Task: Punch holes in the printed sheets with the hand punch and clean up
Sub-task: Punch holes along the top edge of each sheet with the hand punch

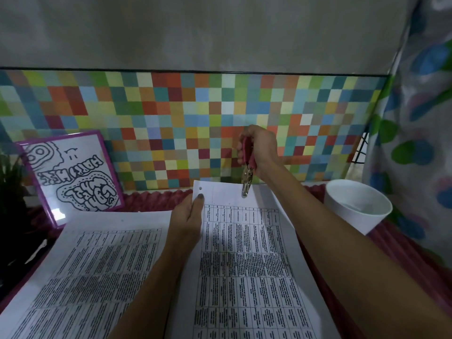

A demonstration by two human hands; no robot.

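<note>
My left hand grips the left edge of a printed sheet with a table of text, thumb on top near its far corner. Two punched holes show by that corner. My right hand squeezes a pink-handled hand punch, whose metal jaws bite the sheet's far edge near the middle. A second printed sheet lies flat on the left, partly under my left forearm.
A white bowl-like container stands at the right. A purple-framed drawing leans on the multicoloured checkered wall panel. A dark plant is at the far left. A patterned curtain hangs on the right. The surface has a pink cloth.
</note>
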